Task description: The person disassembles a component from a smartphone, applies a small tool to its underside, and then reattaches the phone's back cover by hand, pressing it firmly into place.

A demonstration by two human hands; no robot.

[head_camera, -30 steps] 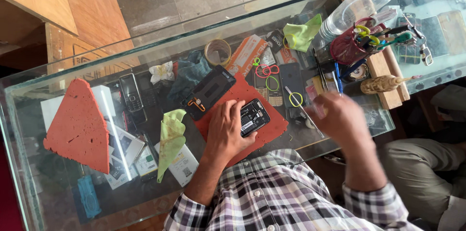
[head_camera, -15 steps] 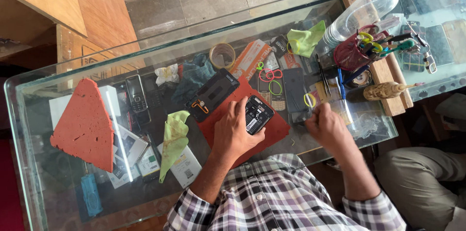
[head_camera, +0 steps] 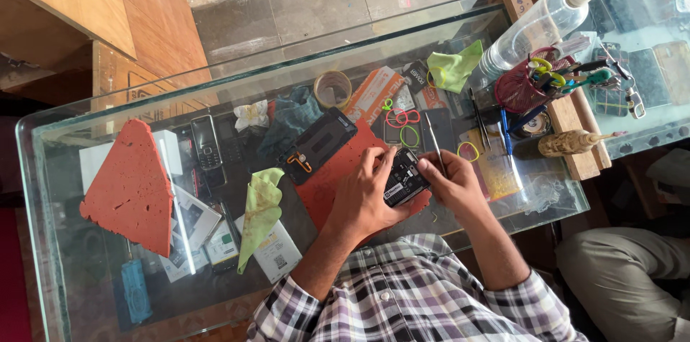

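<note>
Phone: small opened phone body (head_camera: 405,178), dark, insides facing up, held just above the red mat (head_camera: 338,169) near the front edge of the glass counter (head_camera: 100,119).
Phone axis: long axis ran diagonal, from lower left near the left palm to upper right toward the right fingertips.
Left hand: left hand (head_camera: 366,195) curled around the phone from the left side, fingers narrow and wrapped on its edge, thumb over the top.
Right hand: right hand (head_camera: 453,184) pinched a thin metal tool (head_camera: 433,142), fingers closed tight on it; tool shaft pointed up and away, its lower end hidden at the fingers, so tip contact with the phone could not be told.
Key relation: phone lay just left of the right fingers, touching or nearly so; left hand was the carrier, right hand the nearer working one at the upper right end.
Near mat: black phone back panel (head_camera: 318,144) lay on the mat, up-left of the hands; coloured rubber bands (head_camera: 404,118) just beyond.
Further out: green cloth (head_camera: 260,213) left of the mat; red triangular foam piece (head_camera: 133,187) at far left; tape roll (head_camera: 333,88) toward the back; spray bottle (head_camera: 535,29) and red tool cup (head_camera: 521,87) at the right.
</note>
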